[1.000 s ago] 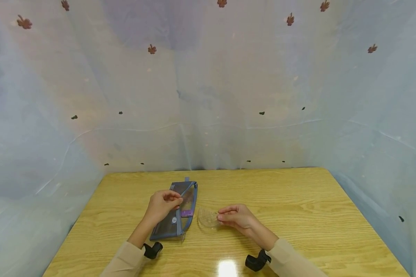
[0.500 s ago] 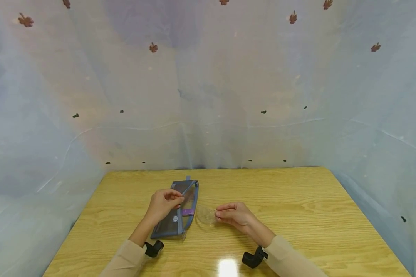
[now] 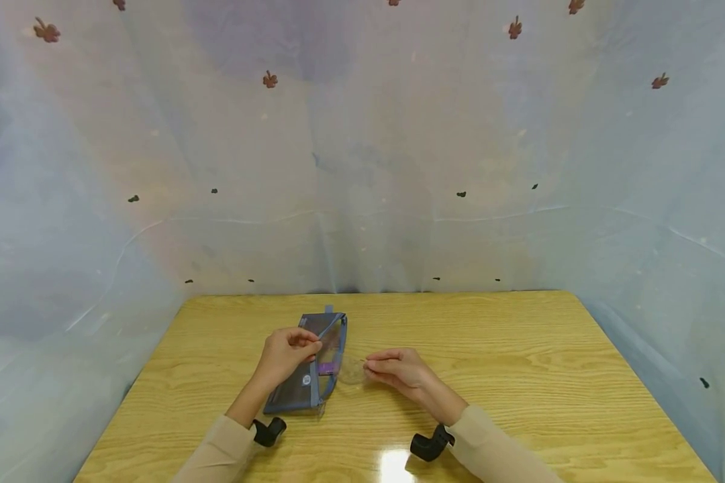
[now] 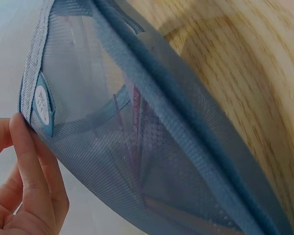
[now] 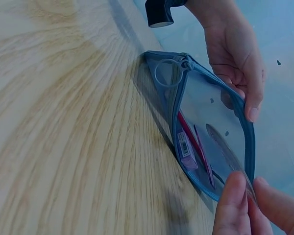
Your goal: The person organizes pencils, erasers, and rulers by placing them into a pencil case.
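Note:
A blue mesh zip pencil case (image 3: 293, 389) stands unzipped on the table, its mouth facing right. My left hand (image 3: 286, 355) pinches the upper edge of that mouth between thumb and fingers, holding it lifted. With thumb and fingertips my right hand (image 3: 405, 372) pinches a clear half-round protractor (image 3: 352, 371) by one end. In the right wrist view the protractor's far end overlaps the opening of the case. Inside lie a small purple box with a barcode (image 5: 186, 151), a thin red stick (image 5: 187, 128) and a slim purplish piece (image 5: 204, 155).
The wooden table (image 3: 489, 349) extends to both sides and behind the case. A pale curtain (image 3: 362, 168) hangs along its back and sides. A clear ring (image 5: 167, 73) hangs from the zip pull, and black wrist cameras (image 3: 431, 444) sit near the cuffs.
My right hand has moved left with the protractor, whose leading end now reaches the case's mouth. The left hand keeps its grip on the edge; the view has shifted slightly.

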